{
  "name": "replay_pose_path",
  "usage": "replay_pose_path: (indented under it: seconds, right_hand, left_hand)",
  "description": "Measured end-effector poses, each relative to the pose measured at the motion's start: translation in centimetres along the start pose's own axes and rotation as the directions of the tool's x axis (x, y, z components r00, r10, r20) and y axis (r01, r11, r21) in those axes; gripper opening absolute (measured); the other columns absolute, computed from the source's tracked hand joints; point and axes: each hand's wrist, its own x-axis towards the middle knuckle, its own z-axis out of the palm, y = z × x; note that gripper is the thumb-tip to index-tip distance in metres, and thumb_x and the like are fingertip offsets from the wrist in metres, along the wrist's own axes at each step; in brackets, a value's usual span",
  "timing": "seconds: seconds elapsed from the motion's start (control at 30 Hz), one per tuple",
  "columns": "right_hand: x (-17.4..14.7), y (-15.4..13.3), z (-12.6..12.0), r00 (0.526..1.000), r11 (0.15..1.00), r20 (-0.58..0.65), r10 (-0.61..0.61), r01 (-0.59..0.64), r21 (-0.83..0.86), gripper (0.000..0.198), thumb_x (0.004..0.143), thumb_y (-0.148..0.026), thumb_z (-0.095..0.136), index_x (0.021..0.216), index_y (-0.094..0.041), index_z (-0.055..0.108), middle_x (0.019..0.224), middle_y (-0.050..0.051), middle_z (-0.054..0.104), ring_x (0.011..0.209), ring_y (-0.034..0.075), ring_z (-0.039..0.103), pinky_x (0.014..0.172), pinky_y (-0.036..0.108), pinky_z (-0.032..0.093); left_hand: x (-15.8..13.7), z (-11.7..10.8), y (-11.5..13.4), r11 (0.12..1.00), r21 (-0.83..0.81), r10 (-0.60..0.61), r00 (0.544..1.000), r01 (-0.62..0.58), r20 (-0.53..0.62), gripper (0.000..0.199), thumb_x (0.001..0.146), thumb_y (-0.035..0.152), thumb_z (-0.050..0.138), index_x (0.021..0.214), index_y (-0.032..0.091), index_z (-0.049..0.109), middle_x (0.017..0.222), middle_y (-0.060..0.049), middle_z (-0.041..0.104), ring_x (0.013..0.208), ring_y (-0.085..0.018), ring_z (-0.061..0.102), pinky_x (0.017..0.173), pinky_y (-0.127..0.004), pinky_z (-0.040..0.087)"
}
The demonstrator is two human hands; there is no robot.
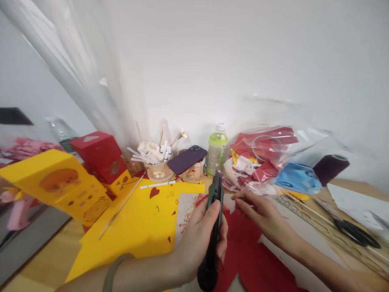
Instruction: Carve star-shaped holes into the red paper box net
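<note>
As the head camera looks down at the tabletop (57, 247), the person's left grip (196, 231) is curled snugly around a long, dark tool (209, 261). The tool is black with some green on its side. It is near the middle, in front of the bottle (216, 150), with its thin end pointing away from the person. The right grip (264, 209) is loose, with its fingers a bit bent, and nothing can be seen in it. It is over the torn red paper (255, 253), just beside the tool; whether it touches the paper is hard to tell. Big yellow paper (142, 225) lies on the left, with a little red heart (154, 193) on it. Past that are a yellow box (60, 182), a red box (101, 158) and a purple phone (188, 159). Scissors (354, 233) with black handles lie far over on the right.
</note>
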Motion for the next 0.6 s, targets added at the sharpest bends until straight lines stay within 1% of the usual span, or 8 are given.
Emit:
replay_pose_path:
  seconds: [0.13, 0.23, 0.27, 0.33, 0.4, 0.5, 0.6]
  right_hand:
    - [2.8, -2.3, -0.1, 0.992, 0.984, 0.095, -0.084, 0.098, -0.151, 0.020, 0.090, -0.030, 0.043, 0.087, -0.018, 0.060, 0.079, 0.002, 0.065, 0.069, 0.015, 0.060, 0.061, 0.027, 0.048]
    - [6.3, -4.1, 0.0, 0.980, 0.945, 0.144, -0.140, 0.175, -0.275, 0.018, 0.090, -0.022, 0.042, 0.086, -0.017, 0.060, 0.078, 0.002, 0.064, 0.072, 0.014, 0.061, 0.066, 0.028, 0.048]
    - [7.5, -4.5, 0.1, 0.974, 0.927, 0.167, -0.150, 0.198, -0.318, 0.017, 0.090, -0.020, 0.044, 0.088, -0.017, 0.060, 0.080, 0.001, 0.064, 0.074, 0.014, 0.061, 0.068, 0.029, 0.049]
    - [10.0, -4.8, 0.1, 0.966, 0.886, 0.211, -0.151, 0.227, -0.405, 0.014, 0.090, -0.023, 0.050, 0.096, -0.016, 0.061, 0.087, 0.002, 0.065, 0.075, 0.013, 0.061, 0.069, 0.030, 0.050]
    - [12.0, -4.8, 0.1, 0.960, 0.834, 0.251, -0.127, 0.240, -0.496, 0.019, 0.090, -0.030, 0.054, 0.099, -0.016, 0.061, 0.094, 0.003, 0.065, 0.078, 0.014, 0.062, 0.071, 0.033, 0.052]
    - [13.4, -4.7, 0.4, 0.963, 0.759, 0.236, -0.128, 0.248, -0.602, 0.024, 0.089, -0.033, 0.054, 0.106, -0.016, 0.059, 0.106, 0.006, 0.063, 0.088, 0.017, 0.062, 0.076, 0.038, 0.052]
    - [13.6, -5.4, 1.6, 0.957, 0.722, 0.216, -0.193, 0.287, -0.630, 0.027, 0.089, -0.032, 0.055, 0.111, -0.017, 0.058, 0.113, 0.007, 0.060, 0.096, 0.019, 0.060, 0.080, 0.041, 0.051]
  left_hand:
    - [-0.5, 0.3, 0.8, 0.996, -0.086, 0.035, 0.996, -0.028, 0.079, 0.050, 0.074, 0.062, 0.059, 0.088, 0.017, 0.042, 0.053, 0.010, 0.047, 0.028, -0.002, 0.036, 0.029, -0.014, 0.036]
    - [-1.0, 0.5, 1.4, 0.992, -0.117, 0.063, 0.989, -0.048, 0.136, 0.054, 0.071, 0.064, 0.060, 0.089, 0.018, 0.041, 0.052, 0.010, 0.047, 0.028, -0.002, 0.038, 0.030, -0.013, 0.035]
    - [-1.1, 0.5, 1.5, 0.992, -0.121, 0.066, 0.987, -0.048, 0.146, 0.055, 0.069, 0.065, 0.061, 0.089, 0.018, 0.042, 0.052, 0.010, 0.047, 0.028, -0.003, 0.038, 0.029, -0.013, 0.035]
    - [-1.2, 0.4, 1.6, 0.992, -0.119, 0.063, 0.986, -0.045, 0.152, 0.058, 0.066, 0.068, 0.061, 0.088, 0.018, 0.042, 0.051, 0.010, 0.047, 0.028, -0.003, 0.037, 0.028, -0.014, 0.035]
    - [-1.3, 0.3, 1.5, 0.992, -0.122, 0.058, 0.986, -0.039, 0.158, 0.060, 0.064, 0.070, 0.061, 0.087, 0.018, 0.042, 0.048, 0.010, 0.046, 0.027, -0.004, 0.036, 0.026, -0.014, 0.033]
    - [-1.2, 0.3, 1.4, 0.991, -0.131, 0.040, 0.980, -0.014, 0.196, 0.061, 0.062, 0.071, 0.060, 0.085, 0.018, 0.042, 0.044, 0.010, 0.043, 0.025, -0.004, 0.034, 0.024, -0.013, 0.027]
    - [-1.0, 0.4, 1.4, 0.990, -0.142, 0.042, 0.977, -0.012, 0.207, 0.062, 0.061, 0.073, 0.059, 0.085, 0.019, 0.041, 0.043, 0.010, 0.042, 0.024, -0.004, 0.034, 0.024, -0.014, 0.024]
